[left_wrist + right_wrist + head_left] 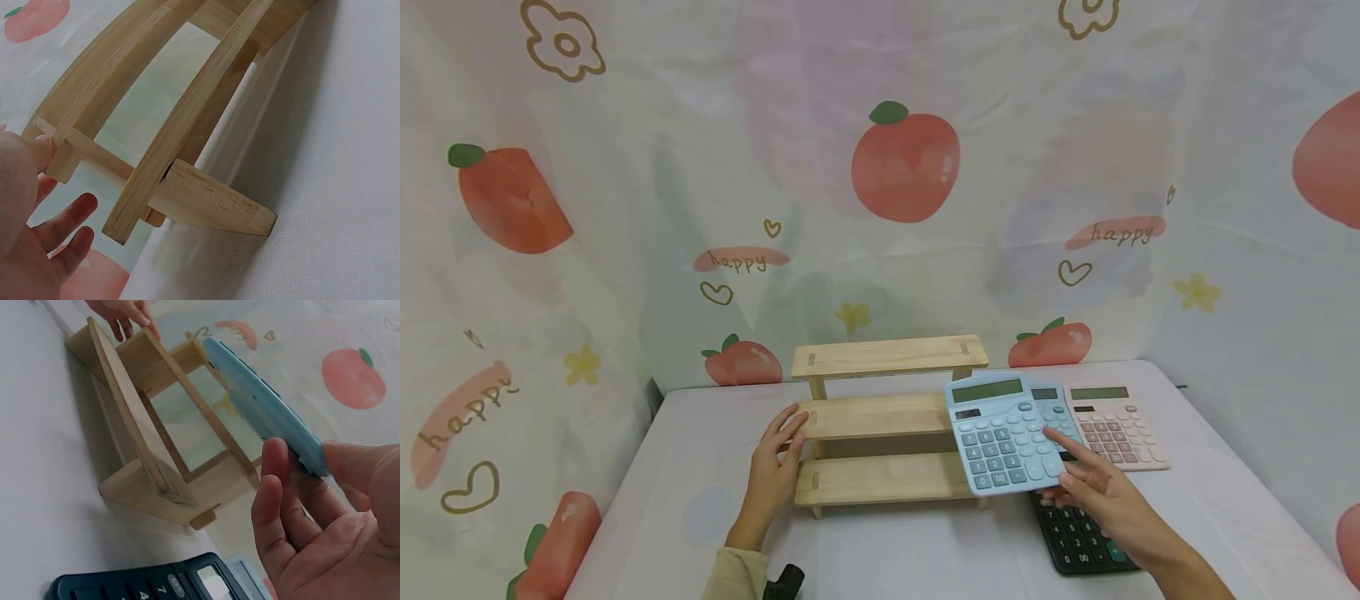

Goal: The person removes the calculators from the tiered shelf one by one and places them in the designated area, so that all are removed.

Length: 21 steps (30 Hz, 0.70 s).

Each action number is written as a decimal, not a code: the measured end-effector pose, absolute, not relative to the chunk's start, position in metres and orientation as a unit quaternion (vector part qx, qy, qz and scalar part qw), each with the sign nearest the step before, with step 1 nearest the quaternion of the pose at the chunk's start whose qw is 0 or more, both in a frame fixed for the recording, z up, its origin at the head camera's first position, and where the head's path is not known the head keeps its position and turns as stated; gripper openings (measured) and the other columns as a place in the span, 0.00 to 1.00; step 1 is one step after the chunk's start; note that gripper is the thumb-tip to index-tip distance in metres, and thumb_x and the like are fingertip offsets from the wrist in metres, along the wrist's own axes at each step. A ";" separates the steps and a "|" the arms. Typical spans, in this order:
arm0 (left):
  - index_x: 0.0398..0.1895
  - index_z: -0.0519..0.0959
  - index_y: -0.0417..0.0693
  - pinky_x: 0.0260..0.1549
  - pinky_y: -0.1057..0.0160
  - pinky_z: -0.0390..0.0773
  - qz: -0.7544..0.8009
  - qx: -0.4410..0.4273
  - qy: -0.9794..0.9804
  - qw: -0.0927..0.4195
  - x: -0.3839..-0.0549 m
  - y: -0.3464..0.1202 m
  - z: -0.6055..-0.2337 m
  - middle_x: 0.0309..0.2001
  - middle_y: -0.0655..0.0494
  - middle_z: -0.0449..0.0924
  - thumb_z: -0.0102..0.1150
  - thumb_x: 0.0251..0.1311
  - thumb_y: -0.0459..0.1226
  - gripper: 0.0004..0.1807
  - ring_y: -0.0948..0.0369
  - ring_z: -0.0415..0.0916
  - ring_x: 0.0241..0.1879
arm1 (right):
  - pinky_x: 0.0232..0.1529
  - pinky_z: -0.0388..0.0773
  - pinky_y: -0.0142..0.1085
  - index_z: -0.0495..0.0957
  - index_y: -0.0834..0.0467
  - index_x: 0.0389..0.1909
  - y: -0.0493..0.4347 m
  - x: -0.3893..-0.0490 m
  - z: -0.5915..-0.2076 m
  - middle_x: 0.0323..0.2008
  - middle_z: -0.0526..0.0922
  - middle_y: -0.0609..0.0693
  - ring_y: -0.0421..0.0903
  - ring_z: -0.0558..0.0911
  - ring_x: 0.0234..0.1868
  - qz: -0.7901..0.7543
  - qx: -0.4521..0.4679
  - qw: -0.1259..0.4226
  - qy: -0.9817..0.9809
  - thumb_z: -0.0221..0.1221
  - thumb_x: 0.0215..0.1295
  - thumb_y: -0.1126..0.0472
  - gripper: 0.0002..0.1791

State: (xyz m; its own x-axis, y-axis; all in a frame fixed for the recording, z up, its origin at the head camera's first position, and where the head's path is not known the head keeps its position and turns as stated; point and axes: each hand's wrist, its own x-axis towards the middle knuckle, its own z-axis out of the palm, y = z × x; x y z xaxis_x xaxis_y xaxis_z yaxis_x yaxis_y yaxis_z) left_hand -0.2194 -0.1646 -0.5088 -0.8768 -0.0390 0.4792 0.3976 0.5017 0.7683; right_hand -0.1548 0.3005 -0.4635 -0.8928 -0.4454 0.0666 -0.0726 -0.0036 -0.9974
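Observation:
A pale wooden three-tier stand [880, 417] sits on the table, its tiers stepping up toward the back. My left hand [771, 471] holds the left end of its middle tier between thumb and fingers; the lower fingers spread loosely in the left wrist view. With thumb and fingers, my right hand [1101, 492] pinches a light blue calculator [996, 437] by its lower right edge. This calculator is raised and tilted, keys facing me, and overlaps the stand's right end in the head view. The right wrist view catches it nearly edge-on, above my curled fingers [270, 506].
Right of the stand lie a second light blue calculator [1051, 402], a pink calculator [1120, 429] and, nearer me, a black calculator [1075, 542] partly under my right hand. A black object [785, 582] shows by my left sleeve [737, 575]. A fruit-printed cloth [880, 275] hangs behind the white table [895, 550].

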 end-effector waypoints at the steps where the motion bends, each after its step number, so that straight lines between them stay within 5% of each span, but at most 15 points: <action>1: 0.63 0.79 0.40 0.49 0.59 0.83 -0.488 -0.107 -0.837 0.224 -0.219 -0.165 -0.509 0.70 0.42 0.72 0.56 0.72 0.35 0.19 0.45 0.73 0.67 | 0.51 0.82 0.30 0.44 0.47 0.82 0.302 -0.154 -0.464 0.59 0.82 0.36 0.41 0.86 0.48 -0.683 -0.186 0.137 0.693 0.41 0.81 0.68 0.35; 13: 0.63 0.80 0.43 0.49 0.59 0.83 -0.509 -0.110 -0.824 0.224 -0.219 -0.165 -0.511 0.70 0.45 0.72 0.56 0.72 0.35 0.19 0.47 0.73 0.67 | 0.51 0.81 0.27 0.45 0.40 0.82 0.321 -0.151 -0.469 0.55 0.83 0.31 0.41 0.86 0.50 -0.660 -0.122 0.148 0.726 0.42 0.82 0.62 0.34; 21: 0.63 0.79 0.42 0.49 0.60 0.82 -0.501 -0.108 -0.829 0.224 -0.220 -0.165 -0.509 0.70 0.44 0.72 0.56 0.72 0.35 0.19 0.47 0.73 0.68 | 0.51 0.81 0.26 0.39 0.46 0.83 0.332 -0.149 -0.472 0.54 0.78 0.21 0.36 0.85 0.51 -0.640 -0.067 0.142 0.752 0.44 0.82 0.58 0.36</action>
